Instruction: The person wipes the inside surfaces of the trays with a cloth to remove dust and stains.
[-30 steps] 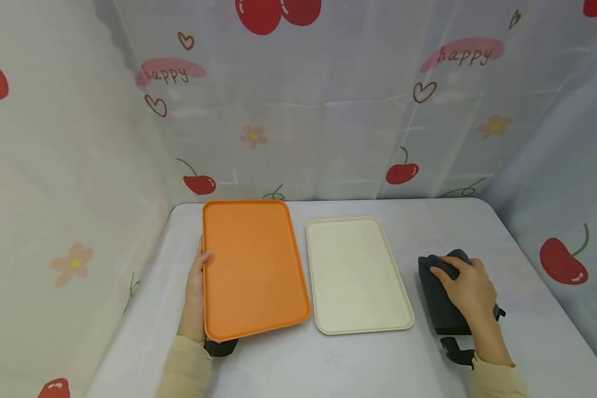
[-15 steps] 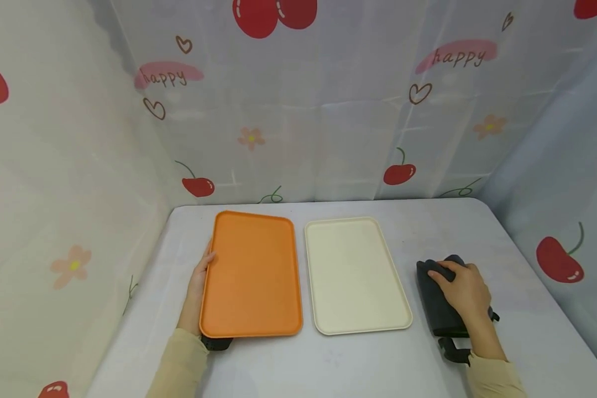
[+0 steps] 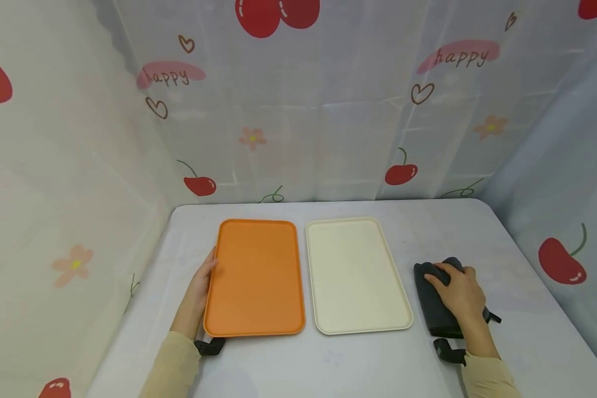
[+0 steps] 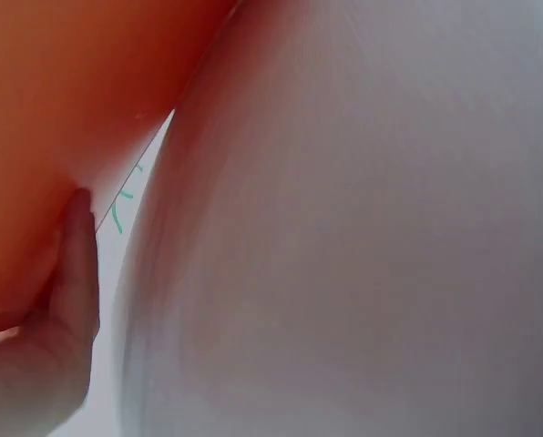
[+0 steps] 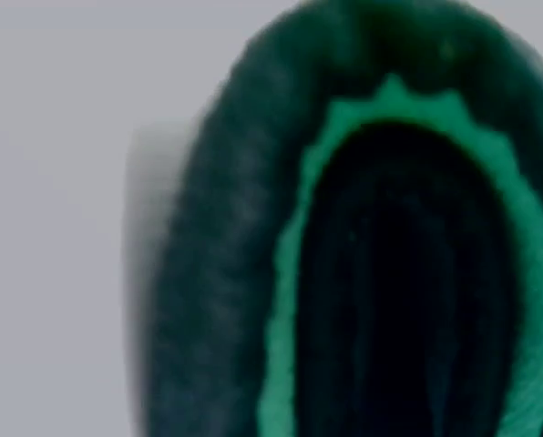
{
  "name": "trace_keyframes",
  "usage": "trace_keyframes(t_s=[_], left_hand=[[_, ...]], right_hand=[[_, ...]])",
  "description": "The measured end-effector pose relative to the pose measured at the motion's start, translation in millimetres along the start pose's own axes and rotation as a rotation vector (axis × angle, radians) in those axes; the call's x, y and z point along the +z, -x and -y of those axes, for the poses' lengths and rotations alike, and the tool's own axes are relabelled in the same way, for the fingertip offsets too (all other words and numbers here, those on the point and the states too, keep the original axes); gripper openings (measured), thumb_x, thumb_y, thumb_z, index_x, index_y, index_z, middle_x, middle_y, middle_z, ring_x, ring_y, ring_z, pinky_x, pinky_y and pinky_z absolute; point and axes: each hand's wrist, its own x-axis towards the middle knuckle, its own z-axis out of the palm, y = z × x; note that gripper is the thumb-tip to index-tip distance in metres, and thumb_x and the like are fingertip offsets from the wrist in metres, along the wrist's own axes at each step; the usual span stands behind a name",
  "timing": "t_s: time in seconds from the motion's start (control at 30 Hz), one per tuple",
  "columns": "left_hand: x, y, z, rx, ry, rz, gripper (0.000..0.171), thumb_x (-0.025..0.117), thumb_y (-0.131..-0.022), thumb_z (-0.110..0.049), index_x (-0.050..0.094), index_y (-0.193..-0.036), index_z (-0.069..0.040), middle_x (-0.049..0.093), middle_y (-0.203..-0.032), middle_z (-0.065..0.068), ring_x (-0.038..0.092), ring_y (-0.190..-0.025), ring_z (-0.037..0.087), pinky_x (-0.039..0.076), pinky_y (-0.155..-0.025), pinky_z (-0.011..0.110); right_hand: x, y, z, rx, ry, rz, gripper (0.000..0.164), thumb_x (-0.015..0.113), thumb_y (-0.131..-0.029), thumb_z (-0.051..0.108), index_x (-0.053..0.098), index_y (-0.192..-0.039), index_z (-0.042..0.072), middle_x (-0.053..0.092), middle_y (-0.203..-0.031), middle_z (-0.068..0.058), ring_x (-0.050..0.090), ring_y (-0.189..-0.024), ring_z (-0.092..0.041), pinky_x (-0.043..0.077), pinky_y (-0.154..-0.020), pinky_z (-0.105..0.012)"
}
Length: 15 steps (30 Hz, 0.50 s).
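My left hand point(image 3: 199, 284) grips an orange rectangular tray point(image 3: 256, 276) by its left edge, the thumb over the rim. From the left wrist view, fingers point(image 4: 78, 273) lie under the tray's underside point(image 4: 62, 82), with a narrow gap above the white surface. On the right, my right hand point(image 3: 460, 293) pinches the top of a dark grey folded thing point(image 3: 430, 301) with rounded lobes at its far end. The right wrist view shows its dark arched end point(image 5: 226, 273) with a jagged green inner edge point(image 5: 290, 300); its kind is unclear.
A cream rectangular tray point(image 3: 358, 276) lies on the white table point(image 3: 348, 365), just right of the orange one. Printed curtains point(image 3: 318, 138) stand behind and at both sides. A black wrist mount point(image 3: 448, 352) shows by the right wrist.
The orange tray has come down and towards me, and has straightened beside the cream tray. My right hand and the dark grey thing have shifted slightly left and nearer.
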Motion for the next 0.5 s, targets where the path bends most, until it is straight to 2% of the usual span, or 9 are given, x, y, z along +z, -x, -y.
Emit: trace_keyframes(t_s=[0.1, 0.17, 0.33, 0.4, 0.5], left_hand=[[-6.3, 0.0, 1.0, 0.009, -0.150, -0.033, 0.067, 0.034, -0.106, -0.019, -0.009, -0.157, -0.020, -0.022, -0.162, -0.003, -0.021, -0.149, 0.019, -0.008, -0.123, 0.044], [-9.7, 0.6, 1.9, 0.032, -0.218, -0.042, 0.068, 0.036, -0.104, -0.017, -0.007, -0.157, -0.015, -0.022, -0.162, 0.001, -0.023, -0.149, 0.022, -0.009, -0.122, 0.045], [-15.3, 3.2, 4.0, 0.092, -0.272, -0.033, 0.069, 0.037, -0.101, -0.006, -0.003, -0.157, -0.006, -0.018, -0.162, 0.012, -0.019, -0.149, 0.030, -0.010, -0.122, 0.046], [-15.1, 4.3, 4.3, 0.110, -0.294, -0.033, 0.068, 0.037, -0.101, -0.004, -0.003, -0.156, -0.002, -0.016, -0.162, 0.015, -0.018, -0.149, 0.031, -0.010, -0.121, 0.047], [-11.7, 5.2, 4.0, 0.122, -0.373, -0.048, 0.067, 0.039, -0.102, -0.005, 0.000, -0.155, 0.001, -0.012, -0.163, 0.015, -0.016, -0.150, 0.030, -0.009, -0.122, 0.048]], right_hand=[[4, 0, -3, -0.019, 0.018, -0.014, 0.055, 0.065, -0.092, 0.040, 0.056, -0.132, 0.004, 0.040, -0.117, -0.041, 0.053, -0.066, -0.041, 0.038, -0.046, -0.041], [6, 1, -4, -0.036, 0.032, -0.026, 0.054, 0.065, -0.092, 0.040, 0.056, -0.131, 0.004, 0.040, -0.116, -0.042, 0.052, -0.066, -0.041, 0.037, -0.046, -0.041], [12, 1, -4, -0.069, 0.067, -0.051, 0.052, 0.063, -0.093, 0.040, 0.055, -0.131, 0.003, 0.040, -0.117, -0.044, 0.052, -0.083, -0.055, 0.042, -0.056, -0.053], [14, 0, -4, -0.062, 0.074, -0.034, 0.053, 0.059, -0.095, 0.041, 0.053, -0.132, 0.004, 0.037, -0.120, -0.045, 0.049, -0.093, -0.060, 0.042, -0.065, -0.061], [16, -1, -5, -0.025, 0.072, 0.021, 0.058, 0.051, -0.098, 0.047, 0.047, -0.138, 0.005, 0.031, -0.126, -0.047, 0.043, -0.105, -0.063, 0.037, -0.075, -0.069]])
